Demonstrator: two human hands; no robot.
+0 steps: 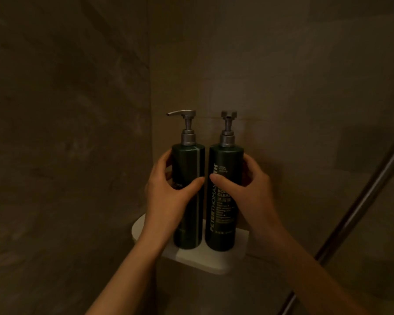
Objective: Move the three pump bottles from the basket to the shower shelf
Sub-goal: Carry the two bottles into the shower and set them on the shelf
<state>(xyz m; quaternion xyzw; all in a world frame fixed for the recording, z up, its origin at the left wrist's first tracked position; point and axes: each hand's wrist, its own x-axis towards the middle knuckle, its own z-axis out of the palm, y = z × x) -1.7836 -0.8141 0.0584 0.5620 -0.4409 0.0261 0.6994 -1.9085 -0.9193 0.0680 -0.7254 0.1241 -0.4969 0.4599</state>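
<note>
— Where do the pump bottles stand?

— Two are in sight, both dark green with grey pumps, upright and side by side on the white corner shelf. The left bottle and the right bottle stand so close that their sides nearly touch; whether they actually touch cannot be told in the dim light.

— And who holds them?

— The person's left hand is wrapped around the left bottle at about mid-height, its thumb across the front and its fingers curling round the outer side. The right hand clasps the right bottle the same way, thumb on the printed label and the other digits behind the far side. Each grasp is closed about its own bottle.

— What lies above the grips?

— The pump heads. The spout over the left hand's hold points left, toward the wall; the one over the right hand's hold faces away or toward the camera, so only its narrow end shows.

— Below them?

— The bottle bases rest on the shelf, with a bare strip of it in front. Both forearms reach up from the lower edge of the view.

— Further out?

— Brown tiled walls meet in a corner just behind the left bottle. Well to the right of the right hand, a metal rail runs diagonally.
</note>
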